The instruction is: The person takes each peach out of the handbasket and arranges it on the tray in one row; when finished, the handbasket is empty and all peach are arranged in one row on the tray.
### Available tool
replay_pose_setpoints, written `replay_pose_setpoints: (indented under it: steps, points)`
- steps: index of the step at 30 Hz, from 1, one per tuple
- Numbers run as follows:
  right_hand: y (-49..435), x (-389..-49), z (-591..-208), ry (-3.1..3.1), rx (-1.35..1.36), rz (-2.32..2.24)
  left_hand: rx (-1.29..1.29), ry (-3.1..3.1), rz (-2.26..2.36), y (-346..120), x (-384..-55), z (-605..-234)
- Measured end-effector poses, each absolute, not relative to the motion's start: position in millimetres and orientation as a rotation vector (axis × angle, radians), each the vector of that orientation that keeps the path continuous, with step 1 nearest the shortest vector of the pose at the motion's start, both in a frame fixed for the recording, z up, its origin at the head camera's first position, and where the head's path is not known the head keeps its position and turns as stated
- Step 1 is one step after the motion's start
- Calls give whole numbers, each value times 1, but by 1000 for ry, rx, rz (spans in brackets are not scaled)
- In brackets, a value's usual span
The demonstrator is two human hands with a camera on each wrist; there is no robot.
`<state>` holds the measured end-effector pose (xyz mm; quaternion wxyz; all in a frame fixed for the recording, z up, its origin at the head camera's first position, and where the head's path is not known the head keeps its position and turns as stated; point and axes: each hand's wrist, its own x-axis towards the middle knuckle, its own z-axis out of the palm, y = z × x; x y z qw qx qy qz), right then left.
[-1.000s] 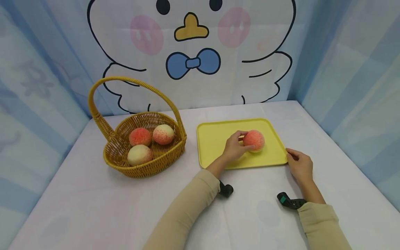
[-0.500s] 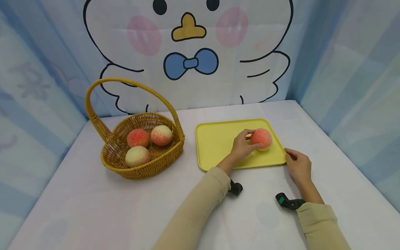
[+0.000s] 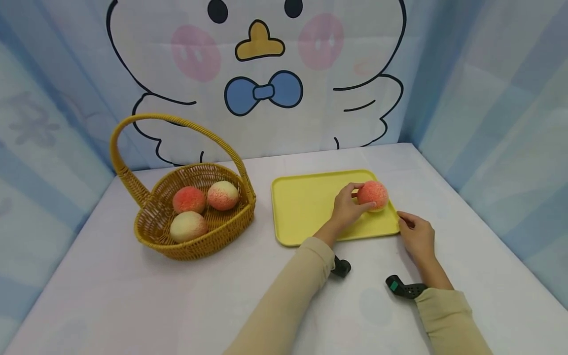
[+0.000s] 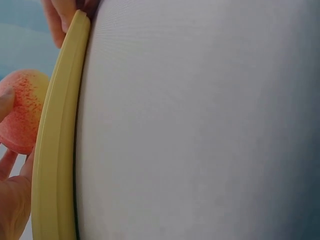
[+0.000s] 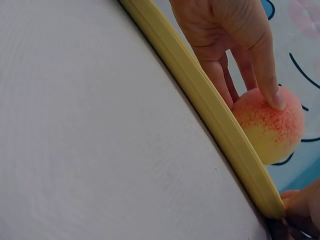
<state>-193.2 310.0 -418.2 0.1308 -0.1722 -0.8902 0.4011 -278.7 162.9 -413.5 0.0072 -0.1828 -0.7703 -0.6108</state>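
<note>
A pink-red peach [image 3: 373, 194] with a yellow underside is held by my left hand [image 3: 347, 209] at the right side of the yellow tray [image 3: 290, 207]. The thumb lies along the near side of the peach [image 5: 274, 127], the other fingers behind it. My right hand [image 3: 418, 236] pinches the tray's near right corner; in the right wrist view, that hand [image 5: 304, 210] shows only at the lower right edge. Part of the peach [image 4: 25, 107] is hidden behind the tray rim [image 4: 57, 135] in the left wrist view.
A woven basket [image 3: 195, 250] with a tall arched handle stands left of the tray. Inside are a red peach [image 3: 189, 199], a cream-and-red peach [image 3: 223, 195] and a pale peach [image 3: 188, 227]. A cartoon-printed curtain [image 3: 266, 133] hangs behind the white table [image 3: 177, 305].
My left hand has carried the peach rightward across the tray, slowing over the last half second. My right hand stays at the tray corner. The whole view has shifted slightly.
</note>
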Motion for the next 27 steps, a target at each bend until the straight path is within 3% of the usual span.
replay_pose_setpoints:
  steps: [27]
  points:
    - [310, -193, -419, -2559, -476, 1147, -501, -2483, -1807, 184, -280, -408]
